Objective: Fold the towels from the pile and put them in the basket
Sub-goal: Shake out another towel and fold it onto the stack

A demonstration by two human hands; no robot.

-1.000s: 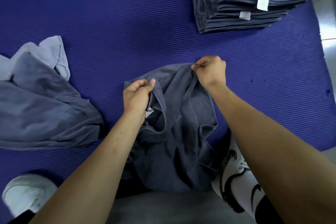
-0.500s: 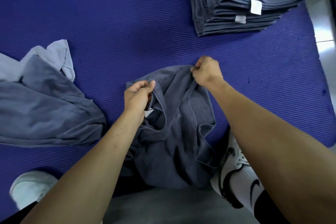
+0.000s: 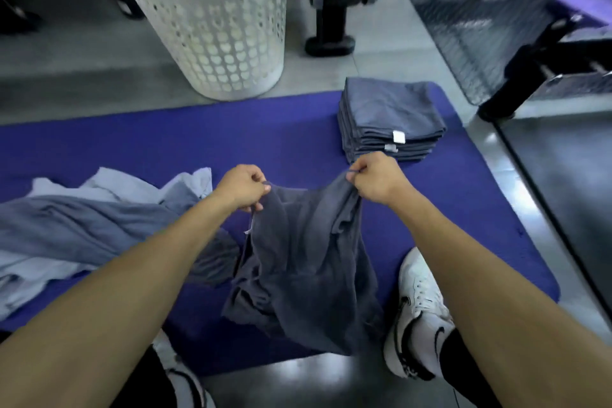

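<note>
On the left of the ribbed blue foam mat, the rumpled pile of grey and pale blue towels lay loose and creased, waiting its turn. The left hand pinched one top corner of the dark grey terry towel, and the right hand pinched the other, so the soft cloth hung limp and wrinkled between them above the mat. The step looked like opening it out; next it likely needed pulling taut and laying flat to fold. The white perforated plastic basket stood beyond the mat, and the square stack of folded grey towels sat at the right
</note>
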